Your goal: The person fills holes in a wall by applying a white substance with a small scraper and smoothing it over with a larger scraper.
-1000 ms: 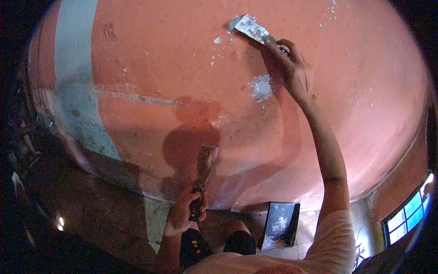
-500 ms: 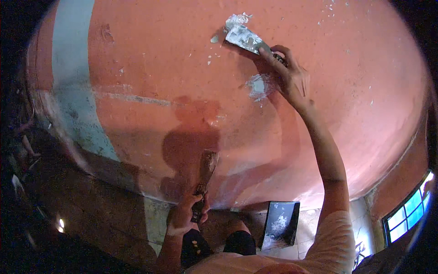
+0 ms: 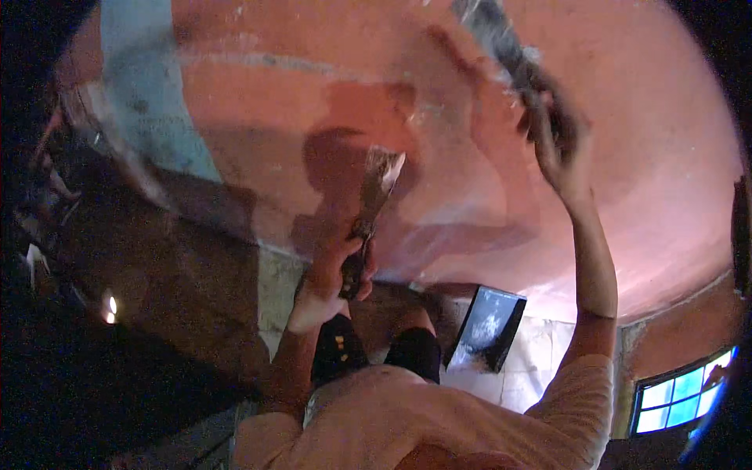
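**Wall patching, mid-pass by the look of it**

Your right hand (image 3: 560, 145) grips a broad scraper (image 3: 493, 35), blade up at the wall (image 3: 642, 149); blur hides whether it touches. Your left hand (image 3: 323, 276) is wrapped around a second scraper (image 3: 380, 176), blade up, smeared. Next move probably calls for a flat blade and even pressure. Thin, flared metal blades; matte orange wall, scuffed, pale patch (image 3: 533, 55) beside the right blade. Dark rectangular tray (image 3: 511, 333), white-smeared, sits below near the wall's foot.
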Demonstrator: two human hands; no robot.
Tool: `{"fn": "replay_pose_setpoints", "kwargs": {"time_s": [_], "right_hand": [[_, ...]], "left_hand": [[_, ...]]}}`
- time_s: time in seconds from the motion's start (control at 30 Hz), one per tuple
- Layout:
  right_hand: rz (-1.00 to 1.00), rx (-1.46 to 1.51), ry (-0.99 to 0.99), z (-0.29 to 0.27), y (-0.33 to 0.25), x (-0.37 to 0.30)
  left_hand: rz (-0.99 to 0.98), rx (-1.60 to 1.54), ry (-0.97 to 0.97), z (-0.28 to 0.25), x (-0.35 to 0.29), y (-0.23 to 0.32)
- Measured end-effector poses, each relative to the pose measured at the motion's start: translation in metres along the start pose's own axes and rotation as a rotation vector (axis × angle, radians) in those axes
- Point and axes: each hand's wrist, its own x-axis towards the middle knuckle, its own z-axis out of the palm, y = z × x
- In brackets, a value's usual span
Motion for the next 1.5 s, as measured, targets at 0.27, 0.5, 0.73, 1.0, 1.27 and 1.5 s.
{"fn": "replay_pose_setpoints", "kwargs": {"time_s": [0.27, 0.5, 0.73, 1.0, 1.27, 1.5], "right_hand": [[0.509, 0.342, -0.379, 0.046, -0.015, -0.100], [0.523, 0.332, -0.369, 0.047, -0.001, -0.114], [0.520, 0.348, -0.413, 0.045, 0.003, -0.121], [0.641, 0.477, -0.548, 0.047, 0.008, -0.139], [1.104, 0.853, -0.607, 0.054, 0.017, -0.159], [1.029, 1.147, -0.445, 0.013, -0.018, -0.112]], "left_hand": [[0.059, -0.007, -0.113, -0.010, 0.003, 0.004], [0.037, 0.112, -0.145, -0.004, -0.012, 0.003], [-0.024, 0.169, -0.138, -0.002, -0.016, 0.006], [-0.035, 0.163, -0.094, -0.003, -0.014, -0.003], [-0.035, 0.253, 0.011, -0.004, -0.008, -0.009], [-0.223, -0.063, -0.241, -0.019, -0.006, -0.007]]}}
